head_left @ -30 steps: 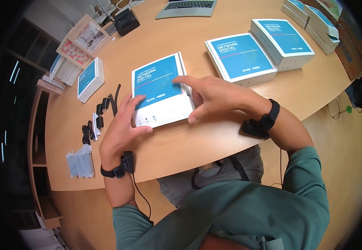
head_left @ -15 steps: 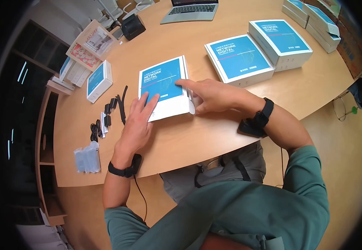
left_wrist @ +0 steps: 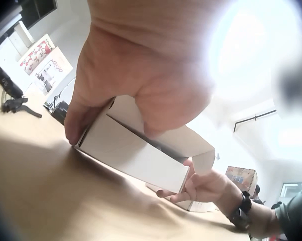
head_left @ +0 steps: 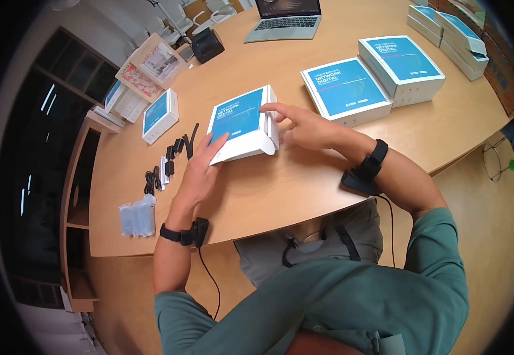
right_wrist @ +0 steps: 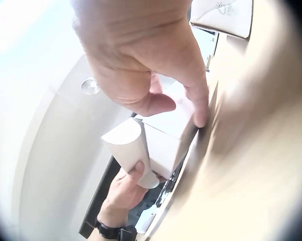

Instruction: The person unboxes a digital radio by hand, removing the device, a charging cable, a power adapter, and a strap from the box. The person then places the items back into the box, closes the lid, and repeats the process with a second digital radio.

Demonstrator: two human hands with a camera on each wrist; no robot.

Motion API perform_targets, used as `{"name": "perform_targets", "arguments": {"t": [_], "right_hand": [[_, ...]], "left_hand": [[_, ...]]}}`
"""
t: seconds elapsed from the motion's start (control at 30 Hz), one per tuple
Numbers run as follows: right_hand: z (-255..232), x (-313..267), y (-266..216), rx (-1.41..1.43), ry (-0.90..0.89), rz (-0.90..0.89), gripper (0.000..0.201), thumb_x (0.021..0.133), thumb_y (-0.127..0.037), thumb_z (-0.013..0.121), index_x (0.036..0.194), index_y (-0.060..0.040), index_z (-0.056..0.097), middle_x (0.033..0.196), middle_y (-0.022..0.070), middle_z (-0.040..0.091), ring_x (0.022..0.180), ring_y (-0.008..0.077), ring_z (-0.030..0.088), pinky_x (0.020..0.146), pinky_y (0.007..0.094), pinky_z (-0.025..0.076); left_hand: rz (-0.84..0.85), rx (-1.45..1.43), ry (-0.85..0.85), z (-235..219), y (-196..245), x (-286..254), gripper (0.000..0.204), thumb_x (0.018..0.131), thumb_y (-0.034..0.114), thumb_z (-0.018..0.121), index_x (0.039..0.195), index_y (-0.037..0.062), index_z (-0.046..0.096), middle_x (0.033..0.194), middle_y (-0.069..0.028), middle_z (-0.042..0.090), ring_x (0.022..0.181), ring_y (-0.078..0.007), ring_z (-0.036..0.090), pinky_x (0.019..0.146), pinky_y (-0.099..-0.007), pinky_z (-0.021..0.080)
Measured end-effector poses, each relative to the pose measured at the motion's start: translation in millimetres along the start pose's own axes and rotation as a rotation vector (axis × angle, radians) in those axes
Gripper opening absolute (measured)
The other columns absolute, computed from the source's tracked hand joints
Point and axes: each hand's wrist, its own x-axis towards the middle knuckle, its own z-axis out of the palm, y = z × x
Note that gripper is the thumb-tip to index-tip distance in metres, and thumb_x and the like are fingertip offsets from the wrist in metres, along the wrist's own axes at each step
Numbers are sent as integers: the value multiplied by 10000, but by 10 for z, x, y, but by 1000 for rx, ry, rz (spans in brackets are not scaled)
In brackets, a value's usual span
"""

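Observation:
A blue-topped white box [head_left: 237, 117] lies on the table, its near white flap [head_left: 246, 149] standing out from the body. My left hand [head_left: 199, 177] grips the near left corner, fingers over the top and side; in the left wrist view the thumb of this hand [left_wrist: 141, 65] lies on the lid above a narrow gap. On the box's right side, my right hand [head_left: 307, 129] touches the top edge with its index finger, the others lower beside the wall. The right wrist view shows that hand [right_wrist: 146, 55] with extended fingers near the wall and the curved flap [right_wrist: 127, 143].
Two similar boxes [head_left: 346, 89] stand to the right, more [head_left: 461, 44] at the far right. To the left are a smaller-looking box [head_left: 160, 116], books [head_left: 153, 65], black adapters and cables [head_left: 170, 167], and plastic-wrapped items [head_left: 138, 218]. A laptop [head_left: 283, 26] stands at the back.
The box's near flap has come out from the body. My left hand has shifted from the box's left side onto its near left corner. The head view has turned left.

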Motion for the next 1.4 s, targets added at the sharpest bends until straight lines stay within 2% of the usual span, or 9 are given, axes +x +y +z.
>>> {"name": "perform_targets", "arguments": {"t": [0.1, 0.2, 0.33, 0.53, 0.7, 0.83, 1.0, 1.23, 1.4], "right_hand": [[22, -67, -220, -86, 41, -69, 803, 884, -11, 781, 1626, -186, 528, 1470, 244, 598, 1220, 405, 691, 1091, 457, 569], [51, -112, -339, -303, 145, -189, 840, 836, 8, 814, 1609, -189, 551, 1556, 215, 531, 1261, 394, 677, 1087, 458, 583], [20, -78, -273, -702, 396, -503, 815, 818, -73, 902, 1563, -154, 585, 1580, 184, 560, 1351, 434, 614, 1157, 484, 539], [-17, -44, -264, -423, 307, -546, 722, 859, -109, 902, 1512, -39, 601, 1503, 202, 630, 1399, 438, 591, 1151, 495, 533], [-8, -44, -262, -389, 320, -525, 709, 867, -143, 912, 1500, -43, 610, 1492, 210, 636, 1353, 431, 630, 1120, 490, 554], [-32, -74, -269, -356, 337, -487, 684, 903, -235, 908, 1491, -42, 615, 1447, 216, 660, 1301, 430, 660, 1084, 488, 569], [-44, -79, -246, -378, 369, -497, 668, 923, -270, 900, 1483, -41, 616, 1407, 221, 680, 1273, 434, 672, 1058, 489, 575], [-1, -45, -236, -391, 402, -544, 744, 945, -195, 876, 1597, -84, 534, 1391, 233, 689, 1260, 442, 672, 1064, 490, 568], [-43, -117, -363, -351, 352, -502, 766, 986, -131, 817, 1672, -208, 485, 1428, 226, 682, 1280, 429, 672, 1073, 485, 574]], "left_hand": [[-19, -33, 9, -261, 12, 33, 665, 1010, -67, 558, 1636, 158, 575, 1645, -270, 552, 1585, -413, 471, 1258, -400, 404], [-223, -210, -168, -617, 355, 62, 595, 1050, -1, 534, 1633, 113, 569, 1504, -177, 668, 1246, -293, 659, 1091, -390, 517], [-152, -135, -175, -719, 633, 84, 592, 1037, -10, 551, 1618, 101, 574, 1459, -178, 689, 1170, -301, 673, 1042, -399, 536], [31, 320, -5, -797, 1188, 224, 534, 1058, 46, 631, 1588, 80, 573, 1500, -209, 673, 1373, -409, 641, 1117, -432, 536], [624, 535, 59, -670, 1457, 517, 448, 952, -2, 688, 1381, 117, 735, 1392, -183, 727, 1227, -378, 727, 1014, -443, 606], [581, 528, 13, -662, 1432, 716, 362, 923, 7, 703, 1259, 113, 785, 1300, -162, 763, 1091, -351, 777, 894, -415, 645], [779, 704, 259, -466, 1337, 743, 361, 856, 11, 756, 1201, 99, 811, 1219, -132, 780, 1037, -308, 787, 828, -389, 653], [746, 683, 336, -329, 1290, 764, 493, 871, 81, 780, 1361, 85, 724, 1234, -110, 750, 1112, -294, 755, 899, -411, 615], [397, 399, 213, -668, 1086, 637, 611, 971, 84, 777, 1557, 79, 604, 1305, -170, 756, 1226, -367, 718, 1052, -453, 567]]}}
